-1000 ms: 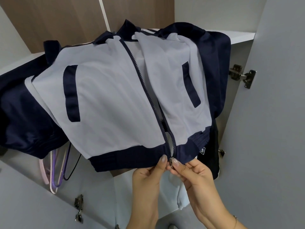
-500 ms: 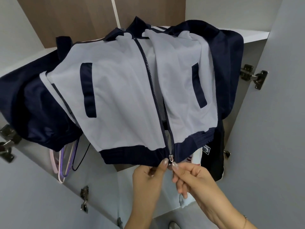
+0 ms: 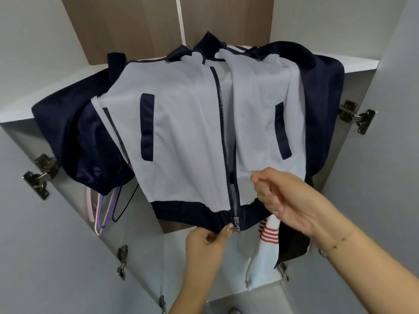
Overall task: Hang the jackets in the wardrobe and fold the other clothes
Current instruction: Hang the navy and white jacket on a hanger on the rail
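Item: jacket [image 3: 181, 137], pale grey front panels with navy sleeves, collar and ribbed hem.
Pockets: one navy welt strip on each front panel, both set upright.
Trim: white stripes showed at the shoulder beside the collar.
Pose: hung inside the wardrobe [image 3: 358, 66], front facing out, sleeves drooping at either side; the hanger itself was hidden.
Zip: zipper [image 3: 236, 220] slider sat at the hem band, teeth joined only at the very bottom, the front gaping open above.
Hem: pulled forward and slightly down at the centre.
Location: below the wardrobe's white shelf, between the two open doors.
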